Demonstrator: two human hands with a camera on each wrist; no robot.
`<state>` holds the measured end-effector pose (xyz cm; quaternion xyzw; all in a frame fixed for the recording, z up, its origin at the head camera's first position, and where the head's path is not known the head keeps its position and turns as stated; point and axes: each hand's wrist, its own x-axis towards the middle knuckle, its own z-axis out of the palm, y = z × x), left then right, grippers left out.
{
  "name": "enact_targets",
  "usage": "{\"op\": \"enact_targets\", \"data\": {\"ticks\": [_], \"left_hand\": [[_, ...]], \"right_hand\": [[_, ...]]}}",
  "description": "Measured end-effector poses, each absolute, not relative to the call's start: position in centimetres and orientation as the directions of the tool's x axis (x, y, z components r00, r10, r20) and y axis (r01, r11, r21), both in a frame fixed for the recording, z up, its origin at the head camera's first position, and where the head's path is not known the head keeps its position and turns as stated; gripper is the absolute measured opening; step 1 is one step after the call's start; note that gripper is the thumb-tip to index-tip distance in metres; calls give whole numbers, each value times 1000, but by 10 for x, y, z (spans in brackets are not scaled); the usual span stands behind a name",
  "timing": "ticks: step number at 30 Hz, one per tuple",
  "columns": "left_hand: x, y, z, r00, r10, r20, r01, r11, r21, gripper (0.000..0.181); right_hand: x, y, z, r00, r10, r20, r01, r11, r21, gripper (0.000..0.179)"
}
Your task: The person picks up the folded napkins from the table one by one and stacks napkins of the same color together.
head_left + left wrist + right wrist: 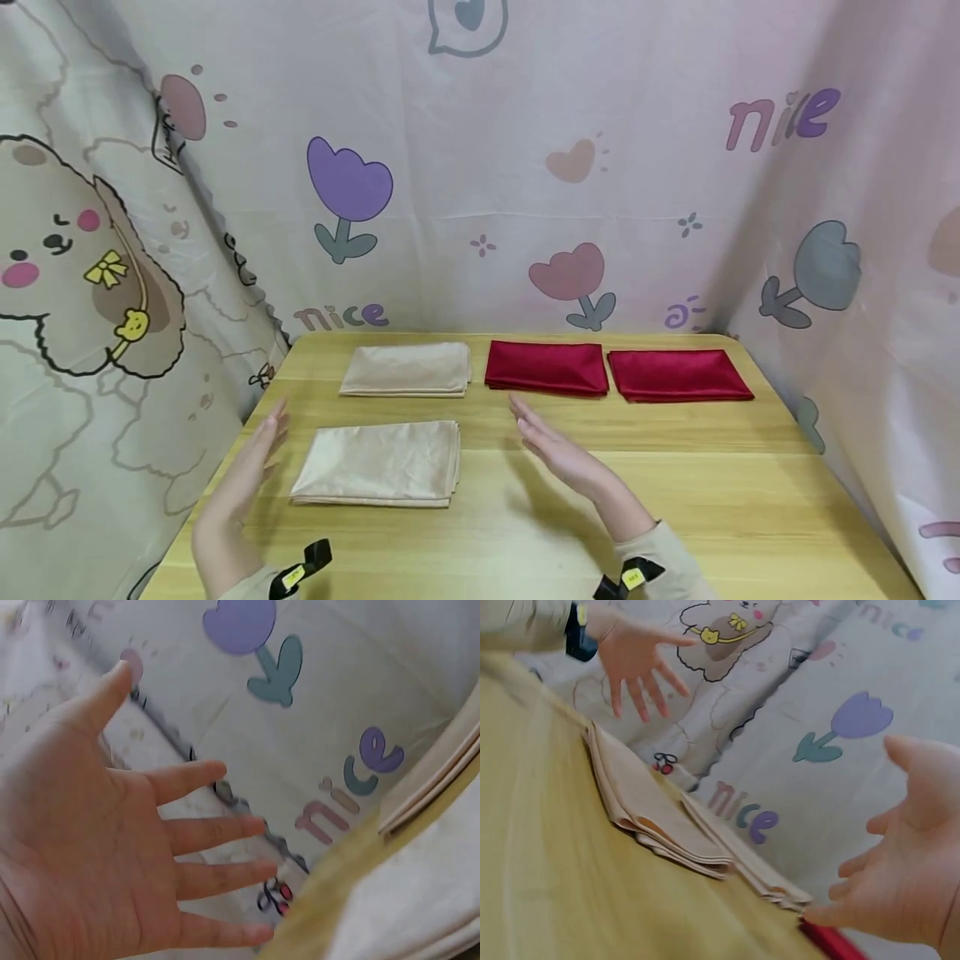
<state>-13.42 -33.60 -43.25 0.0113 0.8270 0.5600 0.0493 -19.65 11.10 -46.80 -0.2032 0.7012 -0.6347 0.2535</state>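
My left hand (243, 483) is raised at the table's left side, fingers spread and straight, holding nothing. To its right lies a folded cream cloth (377, 464). My right hand (562, 454) hovers over the middle of the table, palm facing left and holding nothing; in the right wrist view its fingers are extended. Behind the near cloth lies a second folded cream cloth (407, 370). A folded dark red cloth (546, 367) sits at the back centre, and another folded red cloth (678, 375) lies beside it on the right. Neither hand touches a cloth.
The light wooden table (720, 517) ends at a printed curtain (465, 167) behind it. More curtain fabric hangs along the left and right sides. Each wrist wears a black strap (628, 578) over a beige sleeve (671, 562).
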Motion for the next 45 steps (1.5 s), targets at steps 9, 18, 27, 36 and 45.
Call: {"op": "enact_targets", "data": {"ticks": [9, 18, 27, 36, 45], "left_hand": [[-130, -362, -472, -993, 104, -45, -26, 177, 984, 60], [-131, -374, -494, -950, 297, 99, 25, -245, 969, 60], [-140, -377, -517, -892, 405, 203, -139, -672, 727, 61], [-145, -376, -526, -948, 295, 121, -112, -662, 741, 65], [-153, -362, -517, -980, 153, -125, -191, -562, 805, 89]], "right_hand": [[-202, 98, -498, -623, -777, -84, 485, -300, -821, 67], [-206, 83, -519, -563, -822, -90, 669, -389, -634, 75], [-208, 68, -530, -560, -819, -128, 718, -402, -568, 86], [-210, 67, -535, -575, -802, -164, 740, -424, -522, 92], [-212, 61, -529, -584, -790, -186, 733, -416, -538, 84]]}}
